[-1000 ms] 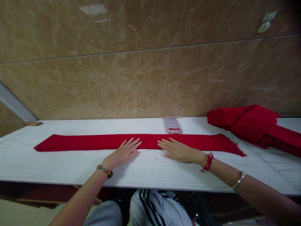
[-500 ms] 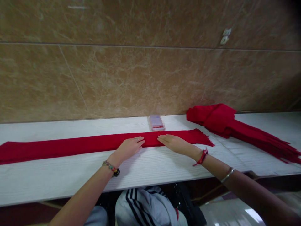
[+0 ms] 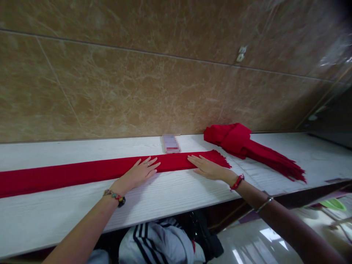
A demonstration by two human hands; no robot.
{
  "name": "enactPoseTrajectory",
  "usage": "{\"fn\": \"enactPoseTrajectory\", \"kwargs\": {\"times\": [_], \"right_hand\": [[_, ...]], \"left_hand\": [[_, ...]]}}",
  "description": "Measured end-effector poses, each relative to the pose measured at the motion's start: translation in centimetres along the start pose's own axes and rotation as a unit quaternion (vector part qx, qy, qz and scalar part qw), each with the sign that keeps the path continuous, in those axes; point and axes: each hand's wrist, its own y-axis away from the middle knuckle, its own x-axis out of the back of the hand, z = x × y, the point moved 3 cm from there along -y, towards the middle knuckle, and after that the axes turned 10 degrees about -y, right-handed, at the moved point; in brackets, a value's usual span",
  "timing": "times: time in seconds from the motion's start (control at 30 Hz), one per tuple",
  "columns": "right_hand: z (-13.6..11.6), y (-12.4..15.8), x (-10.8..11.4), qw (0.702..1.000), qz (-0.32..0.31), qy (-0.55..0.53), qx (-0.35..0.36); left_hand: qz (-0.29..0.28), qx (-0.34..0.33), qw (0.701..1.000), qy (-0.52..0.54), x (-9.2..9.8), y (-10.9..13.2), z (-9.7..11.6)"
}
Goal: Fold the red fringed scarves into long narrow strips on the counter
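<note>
A long red scarf (image 3: 90, 175) lies stretched flat in a narrow strip along the white table, its fringed end to the right and its left end running out of view. My left hand (image 3: 139, 173) rests flat on it with the fingers spread, left of the middle. Close to the fringe, my right hand (image 3: 206, 168) also lies flat on the cloth, fingers stretched out and pointing left. Neither hand grips the fabric.
A second red scarf (image 3: 233, 139), bundled up with its fringe trailing right, lies near the wall (image 3: 137, 91). Just behind the flat scarf is a phone (image 3: 171, 143). The white table (image 3: 154, 198) has its front edge before my lap, and a socket (image 3: 241, 54) is on the wall.
My hands have moved apart, the left one leftward with its fingers now spread, the right one toward the fringed end. The view has turned toward the right.
</note>
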Motion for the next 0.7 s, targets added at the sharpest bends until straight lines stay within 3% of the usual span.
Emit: {"fn": "enactPoseTrajectory", "kwargs": {"times": [0.13,0.23,0.37,0.5,0.63,0.7], "right_hand": [[-1.6,-1.8,0.0,0.999,0.044,0.003,-0.012],[-1.4,-2.3,-0.7,0.999,0.040,0.013,-0.026],[2.2,0.3,-1.2,0.996,0.032,0.047,-0.076],[5.5,2.3,-1.0,0.992,0.045,0.074,-0.095],[4.5,-0.6,-1.0,0.988,0.101,0.057,-0.101],[3.4,-2.6,-1.5,0.990,0.099,0.043,-0.090]], "left_hand": [[0.039,-0.003,0.999,-0.020,0.8,-2.4,2.5],[0.028,0.024,0.999,-0.023,0.2,-3.9,3.5],[-0.030,0.046,0.999,-0.001,-0.7,-4.5,3.1],[-0.059,0.049,0.997,0.017,-0.4,-4.4,3.0],[-0.018,0.045,0.999,0.007,0.2,-5.0,4.1],[-0.005,0.036,0.999,0.008,0.2,-5.4,4.6]]}}
